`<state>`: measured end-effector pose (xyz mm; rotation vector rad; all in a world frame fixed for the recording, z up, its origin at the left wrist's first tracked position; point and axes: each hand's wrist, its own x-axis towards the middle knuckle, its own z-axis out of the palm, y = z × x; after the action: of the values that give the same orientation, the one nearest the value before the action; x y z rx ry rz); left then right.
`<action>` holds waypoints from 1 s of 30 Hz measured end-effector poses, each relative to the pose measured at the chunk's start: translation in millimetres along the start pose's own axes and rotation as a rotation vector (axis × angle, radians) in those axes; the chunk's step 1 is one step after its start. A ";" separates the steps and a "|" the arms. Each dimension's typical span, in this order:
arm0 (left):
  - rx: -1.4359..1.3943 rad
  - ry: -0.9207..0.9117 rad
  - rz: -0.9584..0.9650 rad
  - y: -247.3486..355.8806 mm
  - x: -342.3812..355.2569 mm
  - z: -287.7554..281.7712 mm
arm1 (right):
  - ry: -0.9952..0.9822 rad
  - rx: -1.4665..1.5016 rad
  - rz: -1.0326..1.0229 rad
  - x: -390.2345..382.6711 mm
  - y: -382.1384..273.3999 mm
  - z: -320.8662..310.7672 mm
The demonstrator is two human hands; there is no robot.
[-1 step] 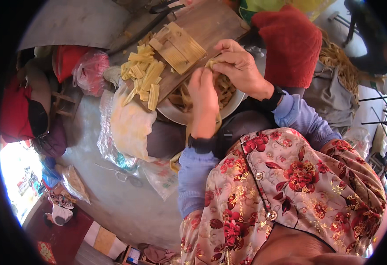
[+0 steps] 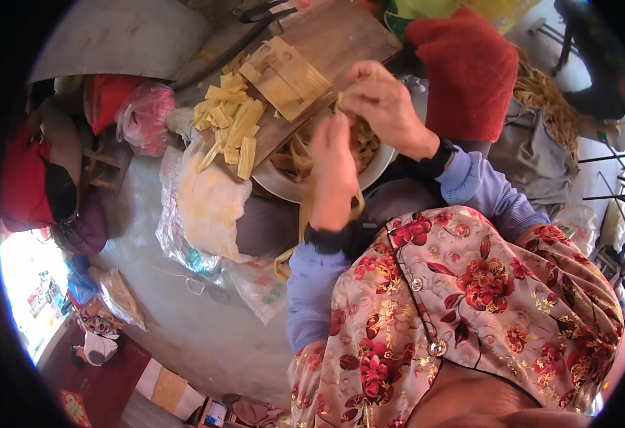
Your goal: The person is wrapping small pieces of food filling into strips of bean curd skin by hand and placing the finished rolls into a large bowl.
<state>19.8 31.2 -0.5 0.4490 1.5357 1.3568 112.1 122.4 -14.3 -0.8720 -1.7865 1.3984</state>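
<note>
A pale yellow, husk-like strip [image 2: 339, 104] stands between my hands, above a white basin [image 2: 273, 187]. My right hand [image 2: 387, 107] pinches its upper end between thumb and fingers. Just below and to the left, my left hand [image 2: 332, 167] is closed, its fingertips pressed together and slightly blurred; what lies inside them is mostly hidden. A long yellowish strand [image 2: 357, 205] emerges beside the left wrist and hangs toward my lap. Tangled brownish-yellow strips [image 2: 295, 160] fill the basin, partly covered by my hands.
Beyond the basin lies a wooden board [image 2: 348, 36] bearing a flat ribbed yellow piece [image 2: 285, 77] and a heap of short cut strips [image 2: 235, 121]. A red cloth [image 2: 466, 78] covers my right knee. Clear plastic bags [image 2: 184, 221] lie to the left.
My left hand has dropped slightly away from the right hand's fingertips, and its fingers have blurred. More of the strip shows between the hands. The right fingers have shifted a little.
</note>
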 end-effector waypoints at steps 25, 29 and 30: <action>0.302 -0.172 0.154 43.2 39.5 -86.5 | -0.611 -0.176 0.101 61.5 -41.3 -16.5; 0.316 -0.093 0.176 40.7 64.7 -86.0 | -0.370 -0.230 -0.048 72.4 -3.8 -0.2; 0.317 -0.091 0.179 38.4 70.4 -87.1 | -0.351 -0.289 -0.130 75.3 1.5 2.1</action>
<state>-96.4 52.8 -6.9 0.8521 1.6713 1.2092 70.4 184.8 -7.4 -0.6652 -2.3112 1.2871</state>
